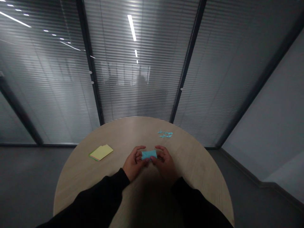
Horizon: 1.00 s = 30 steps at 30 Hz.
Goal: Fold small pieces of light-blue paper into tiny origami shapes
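Black sleeves (95, 198) come in from the bottom edge of the frame, one from the lower left and the other from the lower right, and reach toward the middle. Beyond their cuffs, the left hand (134, 161) and the right hand (166, 163) face each other just below the centre of the frame, both gripping one small light-blue paper piece (149, 154). Its left end sits in the left hand and its right end in the right hand, with the thumbs meeting it along the lower edge and the index fingers curving above it (whether it is folded is too small to tell). The piece is wider than it is tall and lies between the two hands, over the round, pale wooden tabletop (201, 177).

Left of the hands and well apart from them, a stack of paper sheets (102, 152) rests on the tabletop, yellow on top, with green and a pinkish edge peeping out at its lower left. Above and to the right of the hands, near the far rim, small blue bits (165, 134) lie in two short rows (their exact shapes are hard to make out).

Glass panels with horizontal blinds (136, 101) fill the top of the frame, divided by dark posts (188, 60). Bright streaks of light show at the upper left and upper centre. Grey floor (26, 180) borders the tabletop on the left, and a pale wall (273, 126) stands at the right edge.
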Each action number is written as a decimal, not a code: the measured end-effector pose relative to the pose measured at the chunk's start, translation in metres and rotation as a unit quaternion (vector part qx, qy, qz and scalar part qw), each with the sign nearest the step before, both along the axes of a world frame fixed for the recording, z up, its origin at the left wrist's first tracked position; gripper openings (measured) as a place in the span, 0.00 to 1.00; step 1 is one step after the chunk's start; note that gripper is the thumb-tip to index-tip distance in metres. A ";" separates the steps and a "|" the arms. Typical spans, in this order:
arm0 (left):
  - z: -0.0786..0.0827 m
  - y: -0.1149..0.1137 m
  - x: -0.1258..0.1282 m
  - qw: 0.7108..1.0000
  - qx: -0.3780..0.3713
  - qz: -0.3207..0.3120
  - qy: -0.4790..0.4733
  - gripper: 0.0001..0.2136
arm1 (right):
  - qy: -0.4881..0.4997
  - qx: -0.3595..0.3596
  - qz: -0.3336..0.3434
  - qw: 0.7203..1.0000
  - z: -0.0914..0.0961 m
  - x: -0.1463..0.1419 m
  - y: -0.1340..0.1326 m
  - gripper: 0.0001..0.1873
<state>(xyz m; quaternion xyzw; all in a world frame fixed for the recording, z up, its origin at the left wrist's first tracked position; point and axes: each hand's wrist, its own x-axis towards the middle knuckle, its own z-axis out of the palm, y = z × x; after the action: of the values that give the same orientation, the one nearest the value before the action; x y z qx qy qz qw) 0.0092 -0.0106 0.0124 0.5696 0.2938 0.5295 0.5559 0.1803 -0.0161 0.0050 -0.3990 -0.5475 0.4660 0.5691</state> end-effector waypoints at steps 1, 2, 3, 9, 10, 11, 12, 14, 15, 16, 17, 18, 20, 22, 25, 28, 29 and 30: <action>0.001 0.000 0.000 1.000 -0.003 -0.003 -0.007 0.28 | -0.003 -0.001 0.004 1.000 0.000 0.000 0.000 0.32; 0.001 0.000 0.000 1.000 -0.006 -0.005 -0.007 0.29 | -0.013 -0.001 0.009 1.000 0.000 0.000 0.000 0.31; 0.002 0.000 0.000 1.000 -0.007 -0.006 -0.004 0.28 | -0.029 -0.002 0.013 0.999 0.001 0.001 0.000 0.27; 0.002 0.001 -0.004 0.996 0.003 0.024 0.081 0.17 | -0.104 -0.027 -0.003 0.994 0.004 0.002 -0.003 0.17; 0.003 0.001 -0.004 0.995 0.007 0.030 0.100 0.16 | -0.111 -0.028 -0.013 0.993 0.004 0.002 -0.003 0.17; 0.003 0.001 -0.005 0.993 0.011 0.035 0.115 0.15 | -0.120 -0.027 -0.023 0.992 0.004 0.002 -0.003 0.17; 0.003 0.001 -0.005 0.991 0.014 0.038 0.124 0.14 | -0.128 -0.025 -0.030 0.991 0.005 0.002 -0.003 0.18; 0.002 0.002 -0.005 0.991 0.018 0.042 0.130 0.14 | -0.140 -0.021 -0.039 0.989 0.005 0.002 -0.003 0.19; 0.001 0.003 -0.005 0.991 0.019 0.044 0.129 0.14 | -0.144 -0.021 -0.041 0.988 0.006 0.001 -0.003 0.19; 0.000 0.003 -0.005 0.990 0.021 0.046 0.128 0.14 | -0.146 -0.024 -0.043 0.988 0.006 0.001 -0.003 0.19; -0.002 0.004 -0.005 0.990 0.023 0.048 0.129 0.14 | -0.147 -0.027 -0.045 0.988 0.007 0.001 -0.004 0.20; -0.002 0.004 -0.005 0.990 0.025 0.051 0.130 0.14 | -0.150 -0.029 -0.047 0.987 0.008 0.001 -0.004 0.20; -0.003 0.005 -0.006 0.990 0.028 0.053 0.131 0.14 | -0.162 -0.025 -0.056 0.985 0.008 0.000 -0.005 0.20; -0.003 0.004 -0.006 0.991 0.026 0.050 0.120 0.15 | -0.175 -0.013 -0.064 0.982 0.007 0.001 -0.005 0.20; -0.002 0.004 -0.006 0.994 0.020 0.045 0.095 0.17 | -0.178 -0.002 -0.058 0.982 0.004 0.002 -0.004 0.20; -0.003 0.004 -0.006 0.994 0.017 0.048 0.096 0.17 | -0.181 0.000 -0.050 0.982 0.004 0.002 -0.004 0.20; -0.003 0.004 -0.006 0.993 0.017 0.050 0.101 0.16 | -0.184 0.000 -0.050 0.982 0.005 0.002 -0.004 0.20; -0.003 0.004 -0.006 0.993 0.017 0.053 0.105 0.16 | -0.186 -0.001 -0.049 0.981 0.006 0.002 -0.004 0.20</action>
<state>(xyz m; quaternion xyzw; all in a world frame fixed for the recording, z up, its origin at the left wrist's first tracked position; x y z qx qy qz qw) 0.0037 -0.0071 0.0094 0.6146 0.3714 0.5005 0.4837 0.1825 -0.0206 0.0109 -0.5057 -0.6229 0.3558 0.4792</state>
